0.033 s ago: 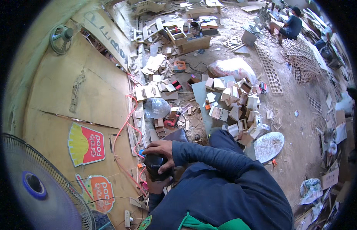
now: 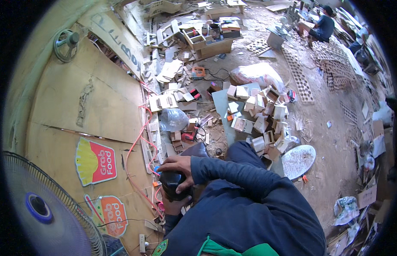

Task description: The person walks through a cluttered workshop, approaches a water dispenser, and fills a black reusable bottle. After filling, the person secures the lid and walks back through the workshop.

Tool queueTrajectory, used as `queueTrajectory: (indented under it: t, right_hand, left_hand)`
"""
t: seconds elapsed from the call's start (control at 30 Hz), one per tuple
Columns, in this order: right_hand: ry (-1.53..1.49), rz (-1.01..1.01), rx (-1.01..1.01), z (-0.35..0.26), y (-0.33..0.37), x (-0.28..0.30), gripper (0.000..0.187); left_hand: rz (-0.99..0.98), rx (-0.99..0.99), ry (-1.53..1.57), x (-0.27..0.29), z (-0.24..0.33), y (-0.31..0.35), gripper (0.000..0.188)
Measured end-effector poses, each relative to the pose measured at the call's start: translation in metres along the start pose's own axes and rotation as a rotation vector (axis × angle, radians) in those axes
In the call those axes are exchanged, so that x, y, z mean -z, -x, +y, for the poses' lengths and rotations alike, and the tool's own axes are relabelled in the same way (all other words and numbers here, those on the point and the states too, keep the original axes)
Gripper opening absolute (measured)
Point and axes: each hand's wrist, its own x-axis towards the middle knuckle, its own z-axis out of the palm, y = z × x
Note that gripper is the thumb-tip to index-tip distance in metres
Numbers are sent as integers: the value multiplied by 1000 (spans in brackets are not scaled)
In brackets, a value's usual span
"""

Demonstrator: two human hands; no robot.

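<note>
A black, rounded, shiny object (image 2: 171, 182) is held between my two hands near my chest; its kind is not clear. From above, my right hand (image 2: 178, 167) curls its fingers over the top and side of it. My left hand (image 2: 175, 206) grips it from below, with part of the fingers hidden behind the object and my right hand. Just beyond them lie a red power drill (image 2: 190, 135), a clear plastic water bottle (image 2: 173, 120) and small wood blocks.
Small wooden boxes (image 2: 259, 123) are heaped on a grey board ahead. To the left are a fan (image 2: 40, 209), a plywood wall (image 2: 57, 106) and an orange hose (image 2: 128, 166). A whitish oval board (image 2: 299, 162) lies right. Another person (image 2: 323, 27) sits far right.
</note>
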Motion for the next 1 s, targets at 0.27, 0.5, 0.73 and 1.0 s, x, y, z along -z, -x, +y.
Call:
queueTrajectory:
  t: [0.27,0.5,0.73,1.0]
  right_hand:
    - [79,250,-21,3,19,2,99]
    - [103,493,-149,18,57,24,101]
    - [148,844,-284,38,107,65,110]
    - [406,968,-400,36,112,100,102]
  left_hand:
    - [-186,126,-73,-11,6,-36,116]
    - [-422,199,-127,-36,10,-93,118]
    - [-652,136,-213,-112,40,-166,116]
    - [-772,40,-360,-152,32,-223,97]
